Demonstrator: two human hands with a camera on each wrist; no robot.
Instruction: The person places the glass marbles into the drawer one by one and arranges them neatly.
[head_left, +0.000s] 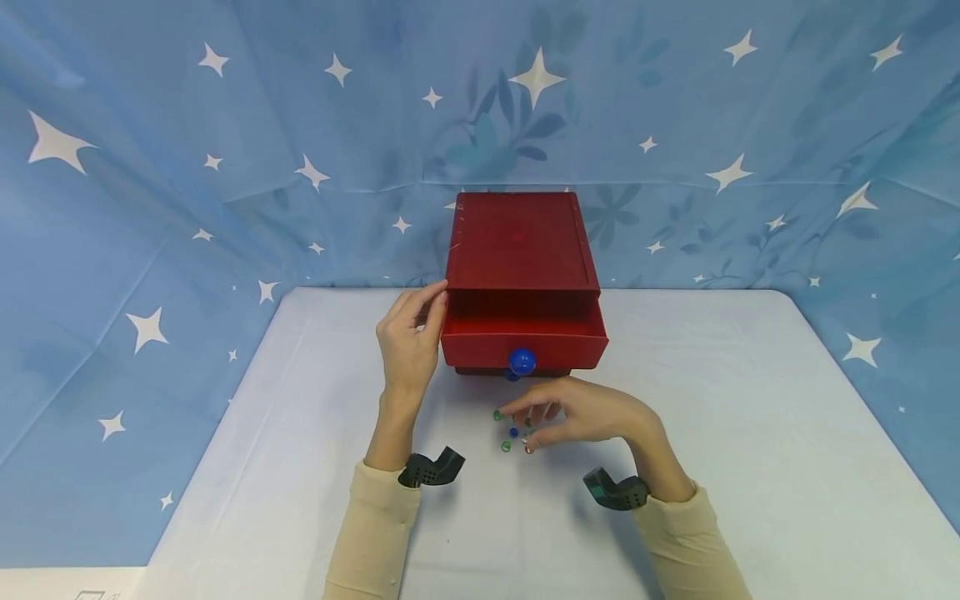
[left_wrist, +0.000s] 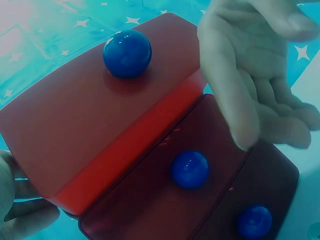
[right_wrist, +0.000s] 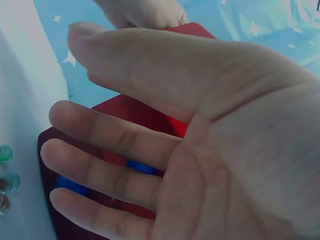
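A small red drawer cabinet (head_left: 521, 242) stands towards the back of the white table. Its top drawer (head_left: 487, 352) is pulled out, and a round blue knob (head_left: 522, 362) sits on the drawer front. Two lower drawers with blue knobs show in the left wrist view. My left hand (head_left: 412, 337) rests its fingertips against the cabinet's left side, by the top front corner. Below the drawer, my right hand (head_left: 588, 412) hovers over several glass marbles (head_left: 506, 447), its fingers loosely spread. In the right wrist view the palm (right_wrist: 185, 185) and fingers hold nothing, and marbles (right_wrist: 6, 154) lie beyond the fingertips.
A blue curtain with white stars (head_left: 330, 125) hangs close behind the cabinet and around the table's sides. White cloth covers the table (head_left: 712, 400). A small black camera is strapped at each wrist.
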